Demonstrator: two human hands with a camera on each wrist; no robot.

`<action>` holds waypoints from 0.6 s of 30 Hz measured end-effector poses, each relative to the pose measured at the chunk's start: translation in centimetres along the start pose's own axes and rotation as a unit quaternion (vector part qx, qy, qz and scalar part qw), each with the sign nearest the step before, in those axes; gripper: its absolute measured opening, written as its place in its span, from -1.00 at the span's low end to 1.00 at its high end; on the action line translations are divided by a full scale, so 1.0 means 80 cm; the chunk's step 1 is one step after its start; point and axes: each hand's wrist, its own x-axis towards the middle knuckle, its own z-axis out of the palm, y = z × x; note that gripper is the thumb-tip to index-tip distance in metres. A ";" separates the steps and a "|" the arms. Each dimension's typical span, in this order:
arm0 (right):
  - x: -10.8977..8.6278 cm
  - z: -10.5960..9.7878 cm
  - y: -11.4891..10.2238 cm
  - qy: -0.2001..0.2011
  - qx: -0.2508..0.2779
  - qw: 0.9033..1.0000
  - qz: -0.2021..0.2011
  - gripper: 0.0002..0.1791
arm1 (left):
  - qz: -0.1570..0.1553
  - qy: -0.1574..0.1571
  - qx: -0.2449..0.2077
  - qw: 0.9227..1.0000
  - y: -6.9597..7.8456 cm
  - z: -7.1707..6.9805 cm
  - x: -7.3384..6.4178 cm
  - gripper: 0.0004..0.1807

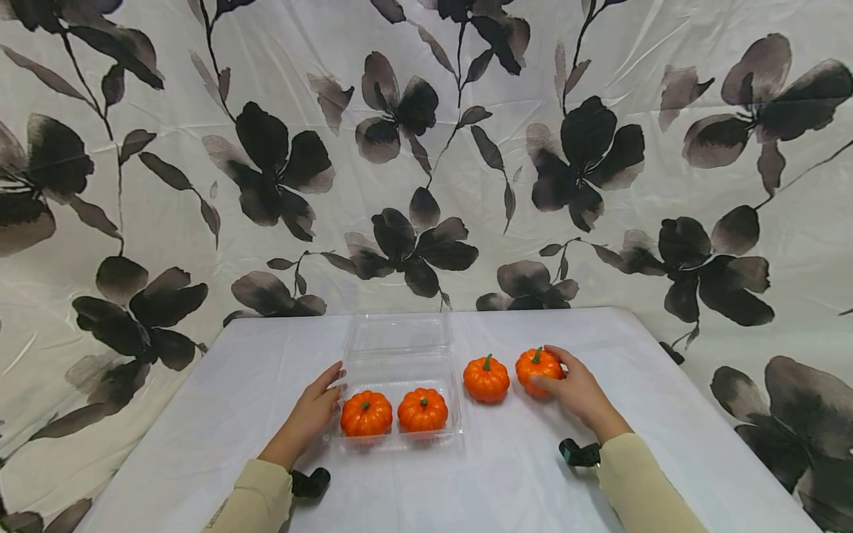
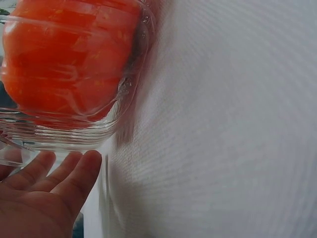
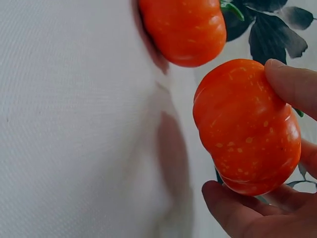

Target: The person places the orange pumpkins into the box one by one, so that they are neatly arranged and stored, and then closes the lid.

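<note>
A clear plastic clamshell box [image 1: 455,414] lies with its lid [image 1: 400,333] folded back, away from the person. Inside its base sit two small orange toy pumpkins, a left one [image 1: 366,414] and a right one [image 1: 423,410]. My left hand [image 1: 313,409] is at the box's left side, fingers extended against or very near the ridged wall in the left wrist view. To the right of the box, a third pumpkin [image 1: 486,379] rests on the table. My right hand [image 1: 581,392] grips a fourth pumpkin [image 3: 247,129] between thumb and fingers; in the right wrist view it appears slightly off the table.
A white cloth covers the table [image 1: 506,481]. Behind it hangs a pale curtain [image 1: 493,244] with dark flower prints. Each wrist wears a small black camera, one at the left [image 1: 310,483] and one at the right [image 1: 578,452].
</note>
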 end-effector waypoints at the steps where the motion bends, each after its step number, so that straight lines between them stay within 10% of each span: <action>1: -0.001 -0.001 0.000 0.001 0.003 1.000 -0.004 -0.10 | 0.000 -0.001 0.000 1.000 0.000 0.000 0.000 -0.35; 18: -0.009 -0.001 -0.021 -0.015 0.095 0.995 -0.021 -0.18 | 0.001 0.000 0.000 1.000 -0.001 0.001 0.001 -0.35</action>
